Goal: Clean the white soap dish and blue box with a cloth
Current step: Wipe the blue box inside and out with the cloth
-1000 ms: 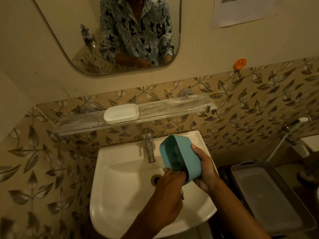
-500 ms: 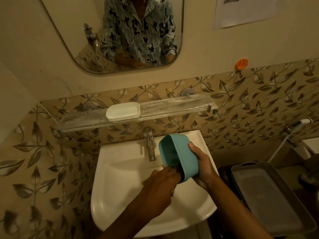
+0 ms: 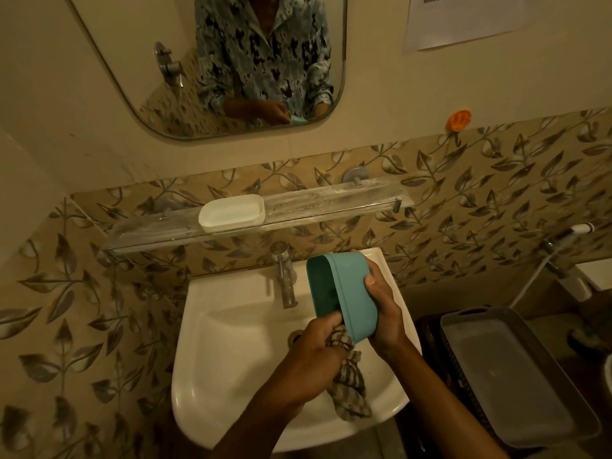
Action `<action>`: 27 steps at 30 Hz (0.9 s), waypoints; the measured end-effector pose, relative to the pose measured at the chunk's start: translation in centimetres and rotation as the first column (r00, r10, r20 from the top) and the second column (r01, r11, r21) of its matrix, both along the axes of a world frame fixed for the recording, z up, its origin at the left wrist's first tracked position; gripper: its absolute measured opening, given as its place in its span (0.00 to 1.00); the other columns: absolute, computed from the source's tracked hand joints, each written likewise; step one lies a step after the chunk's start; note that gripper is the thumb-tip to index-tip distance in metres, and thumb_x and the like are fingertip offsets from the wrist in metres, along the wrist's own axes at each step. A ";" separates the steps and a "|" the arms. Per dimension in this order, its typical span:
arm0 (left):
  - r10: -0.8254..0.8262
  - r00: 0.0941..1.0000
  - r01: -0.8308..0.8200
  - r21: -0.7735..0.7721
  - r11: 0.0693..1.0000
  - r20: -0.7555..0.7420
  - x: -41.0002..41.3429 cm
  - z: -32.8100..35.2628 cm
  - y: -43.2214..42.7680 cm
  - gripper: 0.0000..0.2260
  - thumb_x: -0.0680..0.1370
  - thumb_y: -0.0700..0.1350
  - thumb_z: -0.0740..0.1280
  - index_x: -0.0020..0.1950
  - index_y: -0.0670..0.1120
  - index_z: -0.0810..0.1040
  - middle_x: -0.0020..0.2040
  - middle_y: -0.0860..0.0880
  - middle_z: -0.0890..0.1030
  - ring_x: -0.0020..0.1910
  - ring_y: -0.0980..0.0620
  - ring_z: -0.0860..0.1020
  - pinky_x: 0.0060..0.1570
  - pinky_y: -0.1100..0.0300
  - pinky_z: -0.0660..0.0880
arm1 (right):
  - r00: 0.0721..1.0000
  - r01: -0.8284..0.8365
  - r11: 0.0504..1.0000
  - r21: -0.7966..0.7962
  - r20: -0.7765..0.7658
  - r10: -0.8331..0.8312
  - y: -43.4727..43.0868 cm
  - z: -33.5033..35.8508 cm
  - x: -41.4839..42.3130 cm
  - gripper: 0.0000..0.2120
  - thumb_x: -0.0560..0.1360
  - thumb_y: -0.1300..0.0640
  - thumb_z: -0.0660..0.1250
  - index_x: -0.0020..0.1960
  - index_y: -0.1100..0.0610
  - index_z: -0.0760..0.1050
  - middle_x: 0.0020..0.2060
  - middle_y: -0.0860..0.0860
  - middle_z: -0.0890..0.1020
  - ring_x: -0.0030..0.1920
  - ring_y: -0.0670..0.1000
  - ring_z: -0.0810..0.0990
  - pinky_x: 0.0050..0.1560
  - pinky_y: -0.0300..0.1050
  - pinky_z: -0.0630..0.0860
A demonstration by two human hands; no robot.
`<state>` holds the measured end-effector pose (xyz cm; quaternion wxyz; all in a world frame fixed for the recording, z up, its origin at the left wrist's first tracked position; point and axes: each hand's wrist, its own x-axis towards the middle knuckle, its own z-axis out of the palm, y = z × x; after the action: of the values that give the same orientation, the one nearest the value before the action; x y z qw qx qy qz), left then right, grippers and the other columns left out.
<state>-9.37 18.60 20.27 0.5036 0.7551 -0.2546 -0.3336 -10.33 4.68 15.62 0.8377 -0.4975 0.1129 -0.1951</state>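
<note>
Over the sink [image 3: 212,342], the right hand [image 3: 384,313] clamps the tilted box [image 3: 354,293]; the left hand [image 3: 314,356] is closed on the cloth [image 3: 347,385] at its lower rim. A hard wipe could twist the box free into the sink. The dish [image 3: 231,212] sits on the shelf above

Over the sink [image 3: 231,342], the right hand [image 3: 385,313] holds the tilted blue box [image 3: 351,293] while the left hand [image 3: 314,356] presses a cloth [image 3: 347,379] at its lower rim.
</note>
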 end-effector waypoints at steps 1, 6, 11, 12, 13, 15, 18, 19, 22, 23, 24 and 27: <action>-0.020 0.997 0.018 0.030 0.999 0.072 -0.2 -0.5 0.1 0.24 0.76 0.39 0.64 0.69 0.57 0.67 0.63 0.57 0.74 0.62 0.58 0.73 0.58 0.65 0.74 | 1.000 0.022 1.000 -0.001 0.000 -0.022 0.1 -0.1 0.0 0.32 0.67 0.40 0.68 0.67 0.54 0.70 0.55 0.52 0.81 0.53 0.52 0.81 0.48 0.45 0.79; -0.168 0.829 0.021 0.269 0.963 0.534 0.4 -3.1 0.7 0.23 0.73 0.36 0.67 0.67 0.46 0.69 0.63 0.47 0.74 0.60 0.51 0.74 0.62 0.56 0.72 | 1.000 -0.006 0.985 0.170 -0.002 0.006 0.9 -0.7 -0.8 0.34 0.61 0.39 0.73 0.63 0.52 0.73 0.48 0.53 0.83 0.46 0.51 0.83 0.40 0.46 0.81; -0.472 0.502 0.185 0.444 0.877 0.724 2.2 -3.6 1.9 0.26 0.60 0.33 0.77 0.57 0.41 0.79 0.55 0.44 0.81 0.54 0.46 0.80 0.54 0.56 0.77 | 0.999 -0.008 0.935 0.355 -0.043 0.025 1.0 -1.7 -2.2 0.24 0.66 0.42 0.69 0.56 0.55 0.77 0.43 0.56 0.84 0.39 0.51 0.84 0.35 0.45 0.81; -0.469 0.467 0.167 0.447 0.879 0.749 2.1 -3.7 1.8 0.26 0.54 0.35 0.80 0.51 0.44 0.82 0.50 0.46 0.83 0.48 0.48 0.82 0.48 0.57 0.80 | 0.998 -0.027 0.935 0.354 -0.039 0.043 1.0 -1.6 -2.2 0.24 0.66 0.43 0.68 0.57 0.56 0.77 0.43 0.56 0.84 0.40 0.51 0.84 0.36 0.45 0.82; -0.454 0.450 0.158 0.432 0.888 0.769 1.9 -3.9 1.8 0.26 0.52 0.35 0.81 0.49 0.44 0.82 0.47 0.47 0.84 0.46 0.50 0.83 0.45 0.58 0.81 | 0.998 -0.042 0.941 0.336 -0.037 0.058 0.9 -1.5 -2.2 0.25 0.67 0.44 0.67 0.58 0.56 0.76 0.43 0.56 0.84 0.40 0.51 0.84 0.36 0.45 0.82; -0.373 0.590 0.163 0.347 0.924 0.716 0.9 -3.1 1.2 0.26 0.60 0.33 0.77 0.57 0.42 0.79 0.56 0.45 0.81 0.54 0.47 0.80 0.55 0.56 0.78 | 0.998 -0.047 0.958 0.282 -0.028 0.057 0.8 -1.1 -2.0 0.27 0.64 0.42 0.70 0.58 0.56 0.76 0.43 0.55 0.84 0.40 0.51 0.84 0.36 0.44 0.81; -0.121 0.889 0.020 0.226 0.974 0.441 -0.7 -2.2 0.6 0.26 0.72 0.33 0.67 0.67 0.49 0.71 0.61 0.50 0.77 0.56 0.56 0.76 0.58 0.63 0.75 | 1.000 -0.030 0.986 0.164 0.001 0.031 0.8 -0.5 -1.6 0.37 0.57 0.35 0.75 0.59 0.54 0.76 0.45 0.54 0.84 0.44 0.51 0.83 0.39 0.45 0.81; -0.070 0.933 0.008 0.176 0.984 0.354 -1.2 -1.8 0.4 0.25 0.72 0.32 0.67 0.66 0.50 0.71 0.58 0.50 0.78 0.51 0.57 0.78 0.53 0.63 0.77 | 1.000 -0.026 0.992 0.124 0.020 0.024 0.7 -0.6 -1.6 0.36 0.59 0.34 0.74 0.60 0.53 0.76 0.47 0.54 0.83 0.46 0.52 0.82 0.42 0.45 0.80; -0.057 0.986 0.052 0.040 0.998 0.154 -1.7 -0.5 0.1 0.23 0.73 0.35 0.67 0.66 0.50 0.72 0.55 0.48 0.80 0.50 0.56 0.80 0.52 0.59 0.79 | 0.998 -0.004 0.999 0.047 0.066 0.001 0.5 -0.8 -1.6 0.30 0.63 0.34 0.71 0.59 0.48 0.77 0.50 0.51 0.83 0.49 0.51 0.81 0.45 0.44 0.79; -0.053 0.991 0.051 0.023 0.998 0.121 -1.6 -0.3 0.2 0.23 0.73 0.38 0.68 0.67 0.51 0.72 0.57 0.51 0.80 0.53 0.57 0.79 0.55 0.59 0.78 | 0.996 0.007 1.000 0.024 0.083 -0.009 0.5 -0.8 -1.6 0.28 0.64 0.34 0.70 0.59 0.47 0.77 0.51 0.50 0.83 0.50 0.50 0.81 0.47 0.44 0.79; -0.030 0.995 0.030 0.007 1.000 0.095 -1.4 -0.2 0.3 0.23 0.73 0.40 0.70 0.67 0.52 0.72 0.59 0.53 0.79 0.56 0.58 0.78 0.58 0.59 0.76 | 0.995 0.023 1.000 -0.004 0.096 -0.022 0.5 -0.8 -1.5 0.27 0.66 0.34 0.69 0.60 0.46 0.77 0.52 0.51 0.82 0.52 0.51 0.80 0.49 0.45 0.79; 0.076 0.997 -0.076 -0.026 0.997 0.011 -0.9 0.1 0.6 0.21 0.72 0.42 0.72 0.64 0.53 0.74 0.57 0.55 0.81 0.56 0.59 0.78 0.57 0.59 0.77 | 0.989 0.090 0.993 -0.082 0.122 -0.080 0.7 -0.8 -1.3 0.29 0.69 0.35 0.66 0.65 0.50 0.72 0.57 0.55 0.79 0.57 0.56 0.77 0.54 0.51 0.76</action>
<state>-10.23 19.22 20.41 0.5239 0.7599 -0.2329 -0.3064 -11.61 5.37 14.78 0.8112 -0.5161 0.0756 -0.2644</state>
